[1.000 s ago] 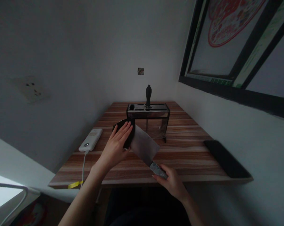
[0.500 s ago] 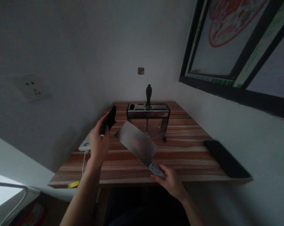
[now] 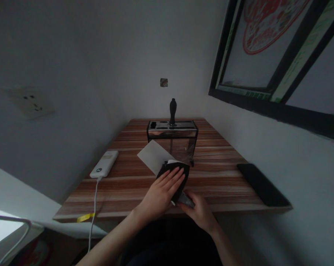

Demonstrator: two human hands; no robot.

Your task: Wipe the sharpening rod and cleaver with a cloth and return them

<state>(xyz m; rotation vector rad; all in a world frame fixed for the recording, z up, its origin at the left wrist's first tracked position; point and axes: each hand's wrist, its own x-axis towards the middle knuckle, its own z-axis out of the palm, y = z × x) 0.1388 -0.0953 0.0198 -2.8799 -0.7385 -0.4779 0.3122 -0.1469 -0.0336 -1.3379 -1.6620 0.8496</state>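
My right hand [image 3: 200,212] is closed around the grey patterned handle of a cleaver [image 3: 153,155], its broad blade pointing up and to the left. Against the lower part of the blade, my left hand [image 3: 163,190] presses a black cloth [image 3: 180,171], fingers stretched out across it. A bit of white shows along the cloth's edges. The cloth hides the part of the blade nearest the handle. Just beyond the blade stands a clear-sided knife block [image 3: 172,129] with a slotted top. One black-handled tool [image 3: 173,111] stands upright in it.
The striped wooden table [image 3: 211,177] meets walls on its left, back and right. On the left lies a white power bank [image 3: 104,164] with a cable running over the front edge. Yellow tape [image 3: 85,217] sits at that edge. A black phone [image 3: 263,184] lies at the right.
My left hand has brought the black cloth from the left onto the cleaver blade and flattened over it. The power bank is now uncovered. My right hand keeps hold of the handle.
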